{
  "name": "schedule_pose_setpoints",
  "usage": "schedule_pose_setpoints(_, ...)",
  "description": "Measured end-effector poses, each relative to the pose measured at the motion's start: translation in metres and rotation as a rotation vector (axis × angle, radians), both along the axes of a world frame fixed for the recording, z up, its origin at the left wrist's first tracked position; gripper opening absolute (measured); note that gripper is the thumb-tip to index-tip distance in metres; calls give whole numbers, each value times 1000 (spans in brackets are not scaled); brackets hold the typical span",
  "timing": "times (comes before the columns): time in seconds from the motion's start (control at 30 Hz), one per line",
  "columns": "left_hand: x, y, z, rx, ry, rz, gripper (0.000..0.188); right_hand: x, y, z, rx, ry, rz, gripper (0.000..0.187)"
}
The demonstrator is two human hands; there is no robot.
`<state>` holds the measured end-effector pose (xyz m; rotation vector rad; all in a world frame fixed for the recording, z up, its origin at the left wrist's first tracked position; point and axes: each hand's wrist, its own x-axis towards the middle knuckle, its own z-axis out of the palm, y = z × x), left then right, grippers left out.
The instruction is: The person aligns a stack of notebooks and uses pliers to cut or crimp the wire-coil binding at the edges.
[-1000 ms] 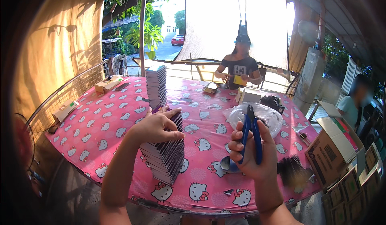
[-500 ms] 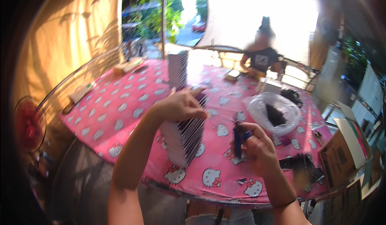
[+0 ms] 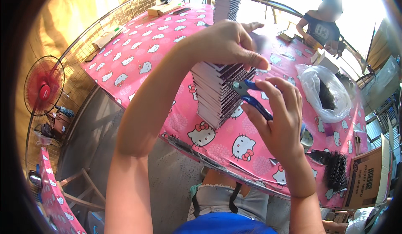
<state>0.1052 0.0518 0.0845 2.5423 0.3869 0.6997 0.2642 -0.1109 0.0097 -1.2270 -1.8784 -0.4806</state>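
Observation:
A tall, slightly leaning stack of spiral-bound notebooks (image 3: pixel 211 93) stands near the table's front edge, with dark wire bindings along its right side. My left hand (image 3: pixel 228 43) lies over the top of this stack, its thumb and index finger stretched apart toward the right. Its other fingers are partly hidden. Blue-handled pliers (image 3: pixel 256 104) are in my right hand (image 3: pixel 281 114), between thumb and fingers with the handles spread. The jaws point left at the bindings, just below my left thumb; whether they touch the wire I cannot tell.
A pink patterned cloth (image 3: pixel 134 62) covers the table. Farther back stands another notebook stack (image 3: pixel 226 7). To the right are a clear plastic bag (image 3: pixel 339 112) with black contents, black wire coils (image 3: pixel 335 171) and a cardboard box (image 3: pixel 364 179). A person (image 3: pixel 322 29) sits opposite; a red fan (image 3: pixel 44 91) stands left.
My view has tilted down. My right hand has brought the pliers left and up against the stack's binding side. My left hand remains on top of the stack, thumb and index finger farther apart.

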Motion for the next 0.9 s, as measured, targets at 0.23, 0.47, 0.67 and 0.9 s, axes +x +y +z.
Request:
schedule_pose_setpoints(0.23,-5,-7,1,-60,56,-7,61,16,22,30,-1113,776,280,38)
schedule_pose_setpoints(0.47,-3,-7,7,-33,287,50,57,10,17,-19,-493,610,365,46)
schedule_pose_setpoints(0.67,-5,-3,6,9,260,26,57,-1,17,-28,15,128,63,45)
schedule_pose_setpoints(0.9,-2,-11,7,54,249,39,57,9,28,-9,-1012,1046,591,37)
